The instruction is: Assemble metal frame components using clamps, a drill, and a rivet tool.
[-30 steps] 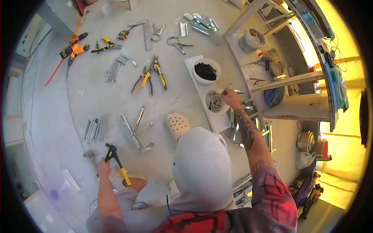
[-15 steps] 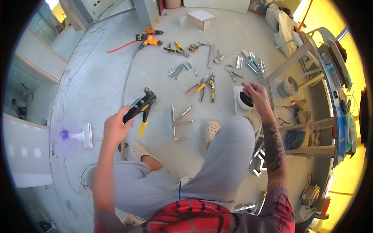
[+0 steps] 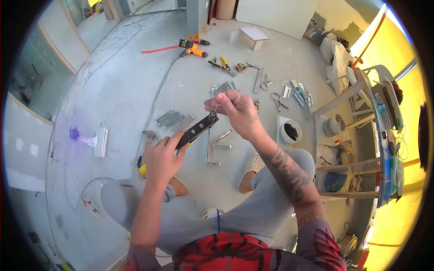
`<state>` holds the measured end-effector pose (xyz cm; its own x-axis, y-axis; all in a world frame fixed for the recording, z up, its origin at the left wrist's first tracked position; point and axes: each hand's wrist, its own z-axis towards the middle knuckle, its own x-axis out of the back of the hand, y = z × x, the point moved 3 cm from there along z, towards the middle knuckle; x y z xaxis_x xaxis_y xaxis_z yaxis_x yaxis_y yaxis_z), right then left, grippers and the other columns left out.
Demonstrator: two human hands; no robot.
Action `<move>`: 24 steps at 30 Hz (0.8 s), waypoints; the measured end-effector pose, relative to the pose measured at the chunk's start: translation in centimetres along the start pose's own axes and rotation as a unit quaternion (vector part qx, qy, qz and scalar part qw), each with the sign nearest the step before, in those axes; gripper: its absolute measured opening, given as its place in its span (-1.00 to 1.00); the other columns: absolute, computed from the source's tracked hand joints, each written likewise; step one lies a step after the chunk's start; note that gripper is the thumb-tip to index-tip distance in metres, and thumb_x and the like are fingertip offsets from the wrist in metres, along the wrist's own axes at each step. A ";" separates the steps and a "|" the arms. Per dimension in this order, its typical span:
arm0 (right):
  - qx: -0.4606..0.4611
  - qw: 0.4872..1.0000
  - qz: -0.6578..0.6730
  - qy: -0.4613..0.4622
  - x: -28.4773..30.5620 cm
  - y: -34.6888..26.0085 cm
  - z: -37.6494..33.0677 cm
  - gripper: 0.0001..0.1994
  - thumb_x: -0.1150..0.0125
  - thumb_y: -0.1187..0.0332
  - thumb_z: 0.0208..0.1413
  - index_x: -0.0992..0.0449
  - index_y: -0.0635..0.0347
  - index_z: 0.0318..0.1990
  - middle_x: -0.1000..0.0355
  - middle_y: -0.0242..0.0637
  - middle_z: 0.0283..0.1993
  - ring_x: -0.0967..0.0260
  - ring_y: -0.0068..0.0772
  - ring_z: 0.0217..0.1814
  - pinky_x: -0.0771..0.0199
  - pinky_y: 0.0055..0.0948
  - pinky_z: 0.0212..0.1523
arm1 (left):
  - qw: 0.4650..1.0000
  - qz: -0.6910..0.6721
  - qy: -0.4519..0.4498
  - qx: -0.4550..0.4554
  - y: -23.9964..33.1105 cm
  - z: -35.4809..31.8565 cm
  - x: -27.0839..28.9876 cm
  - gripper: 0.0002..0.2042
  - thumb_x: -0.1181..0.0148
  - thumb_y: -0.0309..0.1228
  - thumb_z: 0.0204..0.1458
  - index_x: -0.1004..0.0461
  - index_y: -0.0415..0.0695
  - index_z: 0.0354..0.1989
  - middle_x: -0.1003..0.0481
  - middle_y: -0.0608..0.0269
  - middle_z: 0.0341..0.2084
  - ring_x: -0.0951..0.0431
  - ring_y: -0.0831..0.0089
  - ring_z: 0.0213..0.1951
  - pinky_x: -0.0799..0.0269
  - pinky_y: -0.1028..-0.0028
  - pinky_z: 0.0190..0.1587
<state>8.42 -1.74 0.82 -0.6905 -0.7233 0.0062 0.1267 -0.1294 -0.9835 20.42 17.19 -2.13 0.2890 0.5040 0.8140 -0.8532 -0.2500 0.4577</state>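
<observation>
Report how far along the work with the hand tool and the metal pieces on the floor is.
Done: one assembled frame of metal strips lies on the floor under the hands. In hand: the left hand grips a black hand tool; the right hand pinches a small metal piece at the tool's tip. Left: loose metal brackets and more pieces lie unjoined, and the white bowl of dark small parts is not empty.

Black hand riveter (image 3: 197, 129) held up over the floor, a small metal piece (image 3: 216, 108) at its nose

The riveter is a long, dark, flat-sided tool with a yellow grip end showing below the left hand (image 3: 162, 159), which clasps its handles. It slants upward to the right, its head just under the right hand (image 3: 236, 110). That hand pinches the small silvery piece touching the tool's tip; the piece's shape is too small to tell.
</observation>
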 end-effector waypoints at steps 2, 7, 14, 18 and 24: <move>-0.037 0.997 0.068 -0.001 -0.3 0.5 0.0 -0.68 -0.09 0.21 0.29 -0.52 0.37 -0.29 -0.56 -0.25 -0.28 -0.48 -0.58 -0.26 -0.46 -0.53 -0.24 | 1.000 -0.013 -0.003 0.002 0.2 0.0 0.0 -0.60 -0.40 -0.43 -0.16 -0.54 -0.01 -0.05 -0.57 0.10 -0.40 -0.59 0.10 -0.40 -0.49 0.27 -0.38; -0.056 0.998 0.015 0.015 -0.4 0.5 0.0 -0.71 -0.08 0.26 0.29 -0.51 0.37 -0.28 -0.55 -0.30 -0.40 -0.49 -0.59 -0.30 -0.47 -0.53 -0.24 | 1.000 -0.030 -0.002 0.008 0.3 0.0 0.2 -0.61 -0.39 -0.44 -0.15 -0.54 -0.02 -0.06 -0.58 0.09 -0.40 -0.59 0.09 -0.40 -0.49 0.27 -0.37; 0.010 0.997 -0.074 0.023 -0.3 0.7 -0.7 -0.77 -0.10 0.31 0.27 -0.53 0.30 -0.33 -0.54 -0.38 -0.43 -0.40 -0.63 -0.42 -0.44 -0.55 -0.29 | 0.999 -0.041 -0.008 0.019 0.2 0.0 0.0 -0.62 -0.40 -0.44 -0.17 -0.55 -0.04 -0.08 -0.57 0.07 -0.40 -0.59 0.08 -0.38 -0.49 0.26 -0.35; 0.146 0.963 -0.224 0.027 -0.6 -0.5 -1.4 -0.87 -0.18 0.39 0.19 -0.55 0.27 -0.33 -0.54 -0.37 -0.42 -0.46 -0.56 -0.40 -0.45 -0.53 -0.33 | 0.999 -0.037 -0.015 0.026 0.5 0.3 0.3 -0.60 -0.40 -0.46 -0.17 -0.56 -0.04 -0.06 -0.58 0.06 -0.39 -0.59 0.08 -0.38 -0.49 0.26 -0.35; 0.158 0.977 -0.142 -0.018 2.0 1.8 0.4 0.09 -0.52 -0.02 -0.21 0.03 0.13 0.43 -0.20 0.00 0.28 -0.10 -0.10 0.39 -0.27 -0.18 0.22 | 0.988 -0.088 -0.024 0.125 -0.3 0.1 0.7 -0.70 -0.41 -0.48 -0.14 -0.46 -0.16 -0.21 -0.59 0.05 -0.42 -0.61 0.17 -0.43 -0.48 0.37 -0.36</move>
<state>7.55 -3.76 -0.84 -0.7045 -0.6505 0.2837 0.1510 -0.5280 -0.8357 20.95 17.52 -1.64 0.4484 0.5203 0.7268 -0.6560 -0.3607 0.6630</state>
